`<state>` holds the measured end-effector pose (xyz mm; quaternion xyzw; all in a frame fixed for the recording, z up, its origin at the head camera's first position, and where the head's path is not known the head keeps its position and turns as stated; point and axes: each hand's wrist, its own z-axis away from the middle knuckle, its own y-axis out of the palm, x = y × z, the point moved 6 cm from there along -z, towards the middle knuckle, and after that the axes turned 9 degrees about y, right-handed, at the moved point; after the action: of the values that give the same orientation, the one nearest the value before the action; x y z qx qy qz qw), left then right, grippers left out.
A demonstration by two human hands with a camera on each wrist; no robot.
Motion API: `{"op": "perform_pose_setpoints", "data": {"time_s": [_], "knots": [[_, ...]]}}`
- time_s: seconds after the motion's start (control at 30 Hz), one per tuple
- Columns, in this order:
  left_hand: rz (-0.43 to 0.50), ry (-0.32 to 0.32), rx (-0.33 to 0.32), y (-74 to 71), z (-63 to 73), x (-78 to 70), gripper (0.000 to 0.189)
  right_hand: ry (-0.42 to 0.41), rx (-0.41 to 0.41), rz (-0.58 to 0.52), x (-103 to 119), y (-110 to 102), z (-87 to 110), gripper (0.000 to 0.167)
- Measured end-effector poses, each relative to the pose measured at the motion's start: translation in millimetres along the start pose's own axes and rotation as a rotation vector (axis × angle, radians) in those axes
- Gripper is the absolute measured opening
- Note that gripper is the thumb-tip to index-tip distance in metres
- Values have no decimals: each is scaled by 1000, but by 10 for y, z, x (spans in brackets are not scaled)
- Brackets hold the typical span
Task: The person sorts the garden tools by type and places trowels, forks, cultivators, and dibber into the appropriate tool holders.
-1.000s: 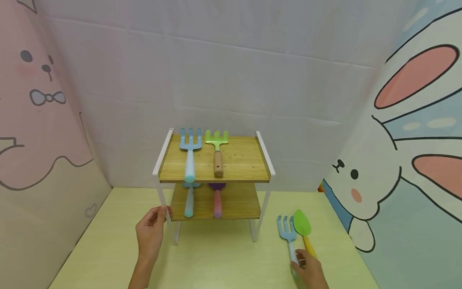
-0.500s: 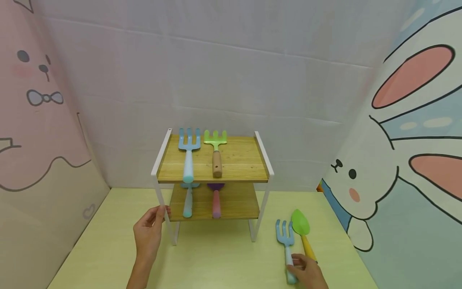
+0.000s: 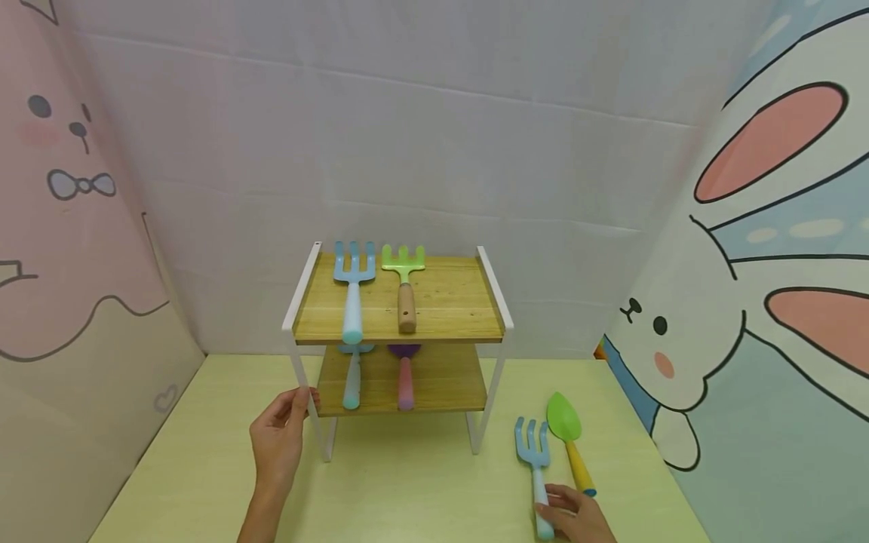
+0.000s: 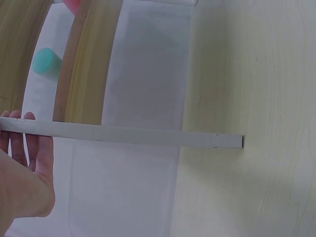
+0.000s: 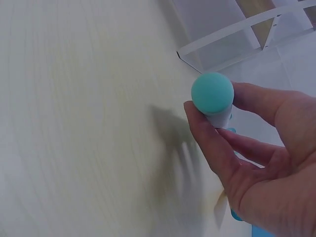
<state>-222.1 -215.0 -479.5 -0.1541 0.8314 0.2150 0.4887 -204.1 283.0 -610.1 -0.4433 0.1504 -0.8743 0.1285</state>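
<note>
In the head view my right hand [image 3: 577, 514] pinches the pale handle of a light blue hand fork [image 3: 532, 445], beside the shelf. Its rounded teal handle end [image 5: 212, 93] faces the right wrist camera, between thumb and fingers. Just right of the fork lies a green trowel [image 3: 565, 416] with a yellow handle. My left hand [image 3: 278, 434] holds the white left post of a two-tier wooden shelf [image 3: 462, 302], its fingertips passing behind the post [image 4: 148, 136]. On the top tier lie another blue fork [image 3: 353, 290] and a green fork with a wooden handle [image 3: 406, 298].
The lower tier [image 3: 448, 377] bears a blue-handled tool [image 3: 352, 381] and a purple tool with a pink handle [image 3: 405, 383], their heads partly hidden by the upper board. A pale wood-grain table [image 3: 407, 490] is under everything. Printed cloth walls [image 3: 475, 151] enclose the back and sides.
My right hand has drawn the blue fork slightly left and towards me, away from the green trowel. The left hand keeps its place on the shelf post.
</note>
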Motion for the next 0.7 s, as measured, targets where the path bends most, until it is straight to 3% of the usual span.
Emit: {"op": "perform_pose_setpoints", "data": {"time_s": [0.27, 0.5, 0.7], "knots": [[2, 0, -5, 4, 2, 5, 23, -24, 15, -97, 33, 12, 98, 71], [4, -4, -10, 5, -1, 12, 24, -90, -34, -203, 99, -18, 223, 66], [-21, -11, -5, 5, 5, 11, 25, -89, -80, -246, 161, -22, 312, 65]]}}
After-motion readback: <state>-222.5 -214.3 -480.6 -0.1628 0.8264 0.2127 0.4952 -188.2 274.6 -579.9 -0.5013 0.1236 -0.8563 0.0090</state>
